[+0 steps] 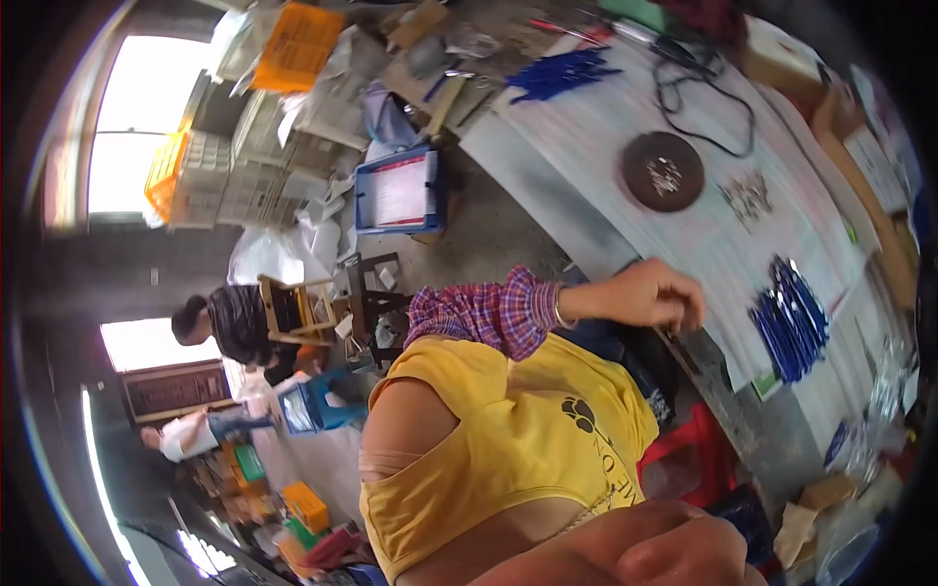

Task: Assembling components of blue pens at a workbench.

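Observation:
My left hand (645,296) reaches from a plaid sleeve over the near edge of the work table (596,146). Its fingers are loosely bent and apart, with nothing visible in them. My right hand is out of sight. Beyond my left hand, a round brown dish (637,186) holds small shiny pieces. Next to it lies a loose heap of similar small pieces (746,198). To the right is a bunch of slim blue pen-like sticks (789,327). Another spread of blue sticks (559,76) lies at the table's far side.
A black cable (747,122) loops across the tabletop. A blue crate (363,200) with papers stands left of the table, and a red stool (689,454) is near its right end. Stacked crates (256,186) line the wall. Two other people (234,322) are at the left.

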{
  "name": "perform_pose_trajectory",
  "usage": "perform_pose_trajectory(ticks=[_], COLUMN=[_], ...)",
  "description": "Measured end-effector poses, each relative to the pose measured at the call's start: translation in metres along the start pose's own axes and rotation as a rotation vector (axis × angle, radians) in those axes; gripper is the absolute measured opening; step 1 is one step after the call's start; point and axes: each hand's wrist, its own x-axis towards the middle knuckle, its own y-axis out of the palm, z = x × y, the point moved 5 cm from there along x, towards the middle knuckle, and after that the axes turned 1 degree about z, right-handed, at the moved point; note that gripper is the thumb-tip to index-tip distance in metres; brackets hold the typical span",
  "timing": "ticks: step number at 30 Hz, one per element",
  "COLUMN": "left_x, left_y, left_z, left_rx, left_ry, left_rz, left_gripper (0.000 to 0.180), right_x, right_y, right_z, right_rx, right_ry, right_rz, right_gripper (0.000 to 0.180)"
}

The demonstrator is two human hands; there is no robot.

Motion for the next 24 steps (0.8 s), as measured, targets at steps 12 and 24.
perform_pose_trajectory(ticks=[12, 24], left_x=[-0.073, -0.035], left_y=[-0.346, -0.358], left_z=[0.002, 0.017], left_rx=[0.736, 0.941], left_ry=[0.228, 0.206], left_rz=[-1.292, -1.418], left_gripper=[0.023, 0.023], right_x=[0.012, -0.027], right_y=[0.072, 0.150], right_z=[0.281, 0.336], right_rx=[0.582, 0.972], right_ry=[-0.338, -0.665], right_rz=[0.699, 1.000], right_gripper=[0.026, 0.023])
